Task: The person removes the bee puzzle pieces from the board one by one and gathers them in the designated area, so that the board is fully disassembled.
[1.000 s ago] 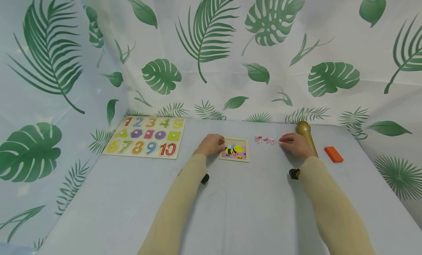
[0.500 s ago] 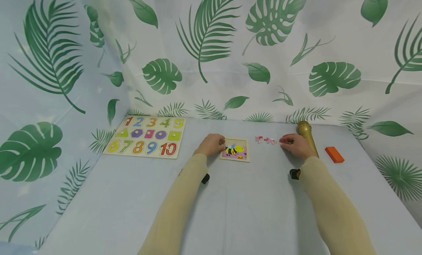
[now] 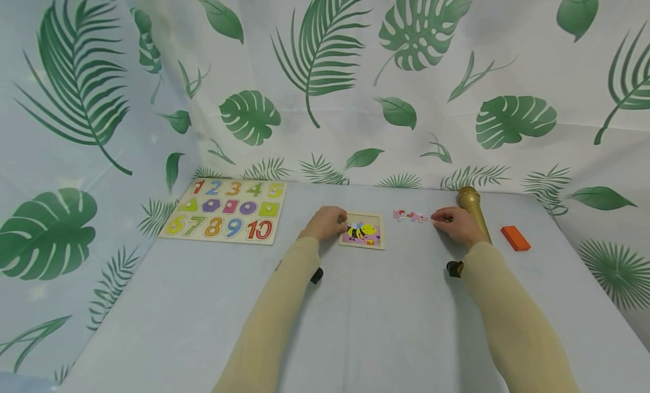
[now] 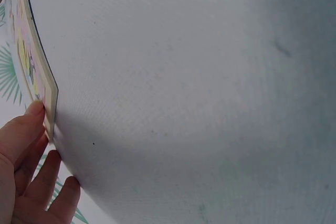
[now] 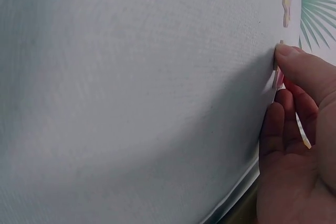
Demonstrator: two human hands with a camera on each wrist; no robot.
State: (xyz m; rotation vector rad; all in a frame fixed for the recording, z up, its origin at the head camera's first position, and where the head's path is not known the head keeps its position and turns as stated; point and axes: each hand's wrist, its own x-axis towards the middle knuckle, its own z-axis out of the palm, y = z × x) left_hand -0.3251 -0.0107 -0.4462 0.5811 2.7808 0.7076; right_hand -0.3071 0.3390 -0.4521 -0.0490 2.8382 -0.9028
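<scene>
1. On the pale table [image 3: 396, 314], I judge that my step in hand is to take up one piece while I steady the wooden frame [image 3: 382, 232].
2. This frame lies between my hands; my left hand [image 3: 325, 223] pinches its left edge narrowly, with the thumb on top.
3. Inside it, the bee picture [image 3: 356, 232] has its head toward my right, so the bee's long axis goes sideways.
4. To the right of the frame, the loose pieces [image 3: 416, 217] make a row, also roughly sideways.
5. Smallest is the held piece [image 5: 279, 79], at this row's right end, in a narrow pinch of my right hand [image 3: 459, 226]. My fingers cover it, so I cannot tell its long axis. The next move, I think, calls for a light lift, not disturbing the neighbours.
</scene>
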